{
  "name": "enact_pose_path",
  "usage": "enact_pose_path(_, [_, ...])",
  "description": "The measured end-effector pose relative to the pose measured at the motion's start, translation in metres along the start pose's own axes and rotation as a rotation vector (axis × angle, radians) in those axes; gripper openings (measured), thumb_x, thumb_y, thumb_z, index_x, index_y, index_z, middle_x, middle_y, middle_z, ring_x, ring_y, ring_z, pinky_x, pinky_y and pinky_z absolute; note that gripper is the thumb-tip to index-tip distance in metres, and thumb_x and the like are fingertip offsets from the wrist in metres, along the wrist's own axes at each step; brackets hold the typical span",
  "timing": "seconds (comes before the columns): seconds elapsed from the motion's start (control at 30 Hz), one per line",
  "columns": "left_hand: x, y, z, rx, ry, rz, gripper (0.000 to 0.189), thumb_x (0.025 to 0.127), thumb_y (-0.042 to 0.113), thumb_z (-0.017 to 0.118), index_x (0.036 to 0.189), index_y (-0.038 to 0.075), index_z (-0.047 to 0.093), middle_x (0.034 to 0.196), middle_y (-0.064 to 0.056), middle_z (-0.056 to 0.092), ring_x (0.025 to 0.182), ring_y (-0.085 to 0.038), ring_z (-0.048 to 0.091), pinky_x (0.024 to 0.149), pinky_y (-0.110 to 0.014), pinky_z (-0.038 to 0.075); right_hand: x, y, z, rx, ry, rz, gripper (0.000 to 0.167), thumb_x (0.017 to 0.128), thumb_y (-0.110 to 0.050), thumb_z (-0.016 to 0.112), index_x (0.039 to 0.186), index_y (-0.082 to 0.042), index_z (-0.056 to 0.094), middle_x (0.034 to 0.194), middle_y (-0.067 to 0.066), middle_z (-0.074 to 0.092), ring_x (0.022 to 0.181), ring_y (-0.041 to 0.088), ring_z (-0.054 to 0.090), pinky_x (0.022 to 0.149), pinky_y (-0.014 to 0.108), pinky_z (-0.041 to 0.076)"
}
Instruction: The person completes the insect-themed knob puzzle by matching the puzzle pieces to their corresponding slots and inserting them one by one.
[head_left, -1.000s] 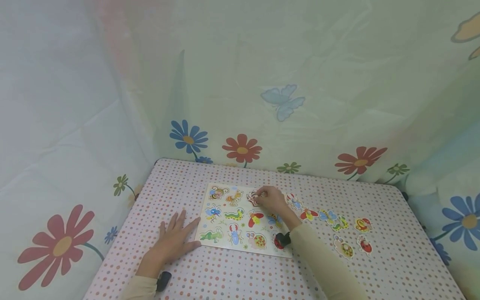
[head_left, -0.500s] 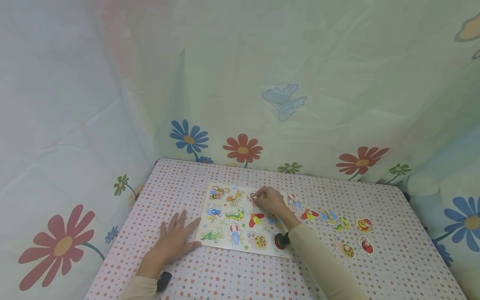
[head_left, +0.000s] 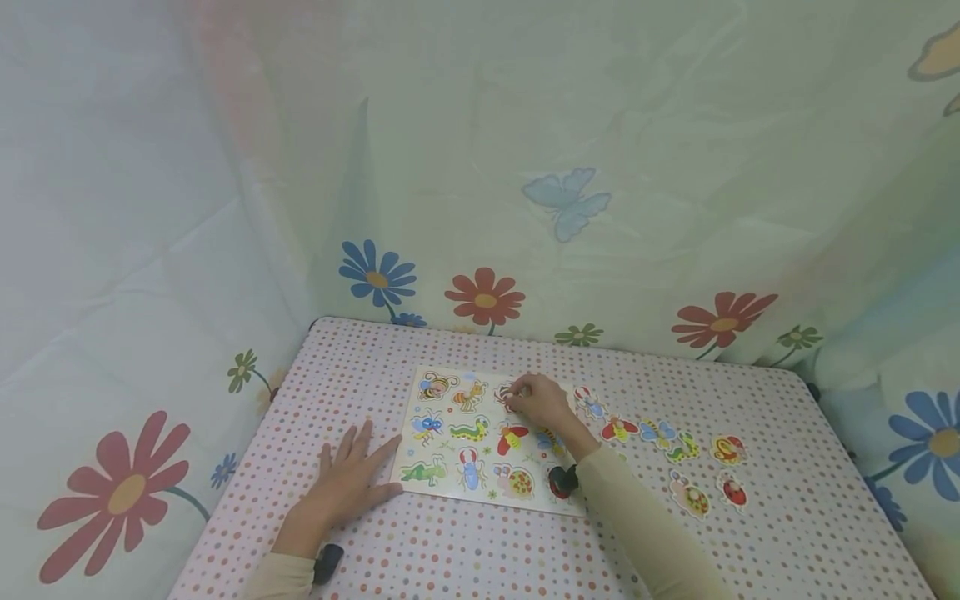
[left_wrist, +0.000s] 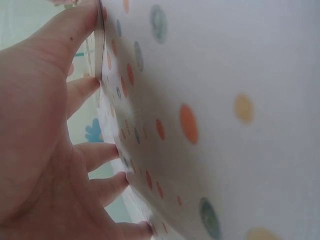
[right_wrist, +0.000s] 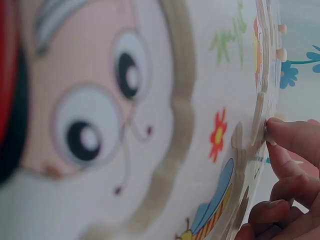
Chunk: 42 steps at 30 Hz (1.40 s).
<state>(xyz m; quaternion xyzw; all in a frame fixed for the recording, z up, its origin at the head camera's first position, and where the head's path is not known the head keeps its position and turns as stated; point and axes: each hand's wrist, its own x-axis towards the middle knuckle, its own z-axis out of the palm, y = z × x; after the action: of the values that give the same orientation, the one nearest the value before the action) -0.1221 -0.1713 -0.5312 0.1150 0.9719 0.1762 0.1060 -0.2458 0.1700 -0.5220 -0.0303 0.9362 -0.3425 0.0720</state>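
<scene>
The left hand (head_left: 347, 477) is spreading along the puzzle board's (head_left: 453, 489) left edge while the right hand (head_left: 543, 403) is pinching the striped piece (head_left: 503, 398) near the far edge, where tilting is possibly risking a jam

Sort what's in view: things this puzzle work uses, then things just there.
Belongs to the job:
puzzle board, edge touched by the left hand
striped piece, pinched by the right hand
loose bug pieces beside the board

Just there:
dotted tablecloth
flowered backdrop
black wrist devices
</scene>
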Motion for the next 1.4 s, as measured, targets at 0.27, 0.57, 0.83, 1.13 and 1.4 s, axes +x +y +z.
enact_pose_path(0.27, [0.0,0.0,0.001,0.002,-0.005,0.001,0.075,0.091,0.059,0.063,0.155,0.029,0.039,0.165,-0.02,0.011,0.149,-0.046,0.005,0.11,-0.074,0.0,-0.005,-0.002,-0.004,0.049,0.011,0.022,0.019,0.091,-0.023,0.074,0.104,-0.011,0.072,0.074,0.005,0.053,0.06,0.018,0.046,0.05,0.029,0.037])
enact_pose_path(0.57, [-0.001,-0.001,0.001,0.006,-0.011,-0.007,0.076,0.091,0.059,0.063,0.156,0.029,0.038,0.165,-0.02,0.01,0.149,-0.046,0.005,0.11,-0.074,0.0,-0.019,-0.007,-0.025,0.063,0.093,-0.064,0.021,0.09,-0.022,0.076,0.107,-0.01,0.074,0.075,0.005,0.051,0.057,0.018,0.041,0.051,0.03,0.034])
enact_pose_path(0.83, [0.0,-0.002,0.002,-0.007,-0.021,-0.011,0.077,0.091,0.058,0.063,0.157,0.03,0.036,0.165,-0.019,0.008,0.149,-0.046,0.003,0.111,-0.074,-0.001,-0.037,-0.008,-0.05,0.062,0.149,-0.085,0.021,0.092,-0.02,0.074,0.11,-0.008,0.073,0.077,0.005,0.05,0.06,0.018,0.041,0.052,0.03,0.035])
enact_pose_path(1.13, [0.003,-0.006,0.007,-0.005,-0.028,-0.017,0.078,0.09,0.059,0.063,0.157,0.03,0.036,0.165,-0.018,0.004,0.149,-0.045,0.001,0.111,-0.073,-0.002,-0.054,0.003,-0.066,0.069,0.213,-0.099,0.02,0.093,-0.019,0.074,0.109,-0.008,0.073,0.075,0.004,0.048,0.06,0.018,0.039,0.049,0.028,0.034])
enact_pose_path(1.4, [0.003,-0.005,0.007,-0.001,-0.024,-0.012,0.079,0.09,0.061,0.063,0.157,0.029,0.036,0.165,-0.019,0.004,0.149,-0.046,0.001,0.111,-0.074,-0.002,-0.068,0.022,-0.081,0.072,0.259,-0.162,0.021,0.095,-0.02,0.071,0.11,-0.005,0.072,0.074,0.004,0.046,0.052,0.015,0.036,0.045,0.028,0.034])
